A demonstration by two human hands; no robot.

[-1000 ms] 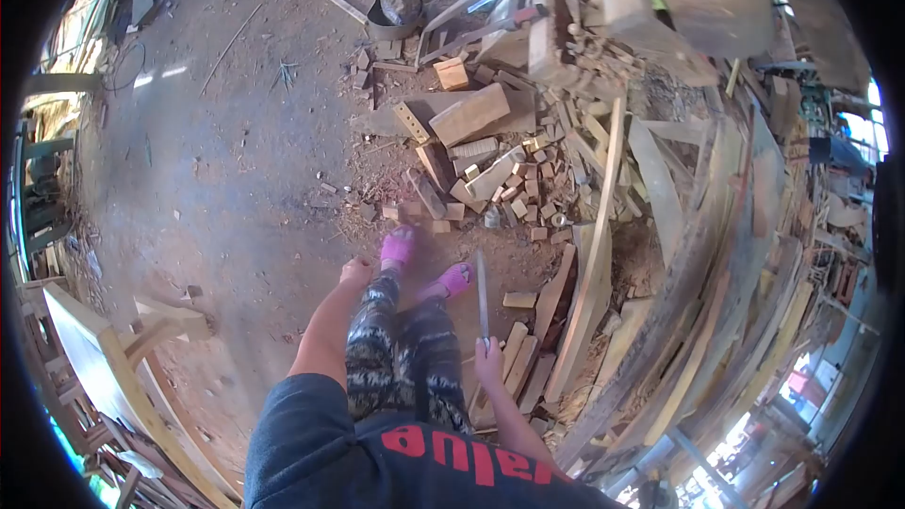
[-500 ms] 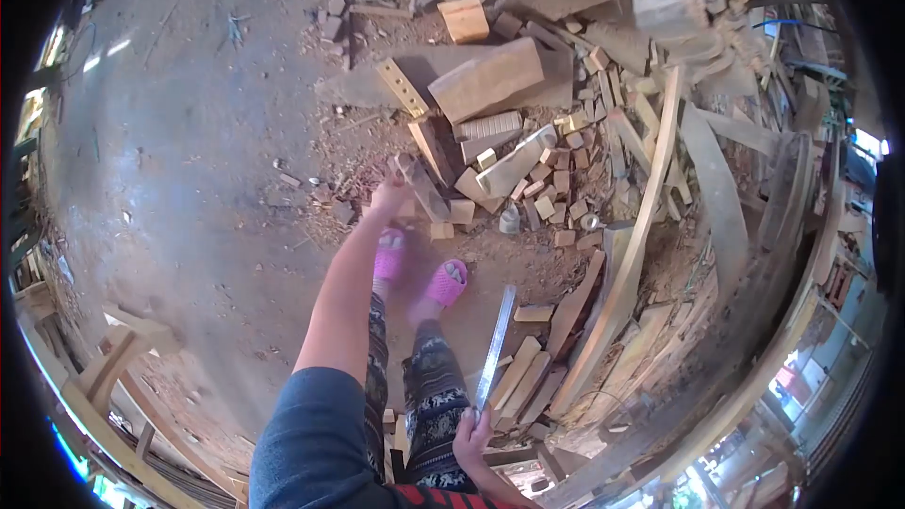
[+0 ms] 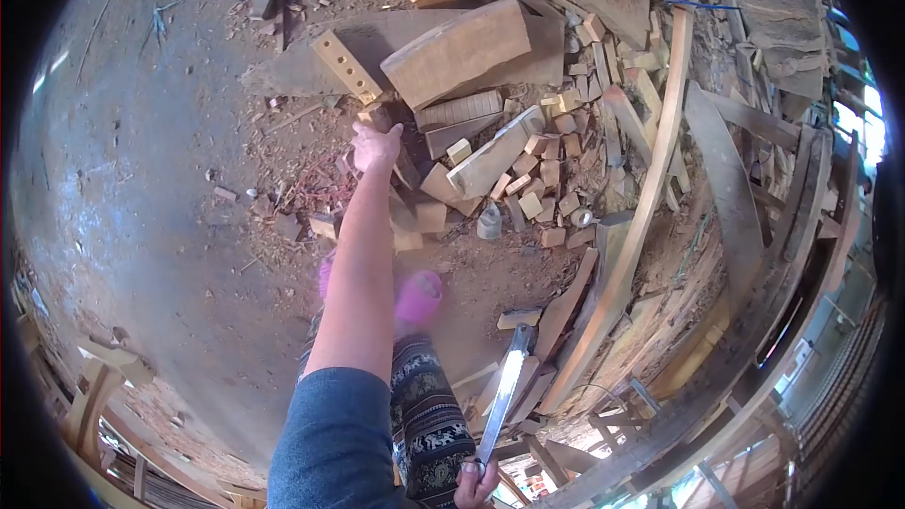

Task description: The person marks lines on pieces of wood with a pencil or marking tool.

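Note:
My left hand point(image 3: 375, 145) reaches forward into the scrap pile, its fingers closed at the near end of a wooden block point(image 3: 374, 117). Just beyond it lies a light wooden piece with a row of holes point(image 3: 345, 65). To the right of the hand rests a large thick wood block point(image 3: 457, 55). Low in the view, beside my patterned trouser leg, my right hand point(image 3: 476, 484) is wrapped round the lower end of a long, narrow, shiny metal blade point(image 3: 503, 394). The blade points forward and slightly right, its far tip darker.
Small wooden offcuts point(image 3: 542, 165) lie heaped right of centre, with a small pale container point(image 3: 489, 222) by them. A long curved plank point(image 3: 650, 179) runs along the right side. Pink slippers point(image 3: 418, 299) are on my feet. Bare dirt floor point(image 3: 141, 226) spreads left.
My left hand has moved forward from a darker wood piece nearer my feet to the block. The view has shifted forward and closer to the pile. My right hand still holds the blade, now lower in view.

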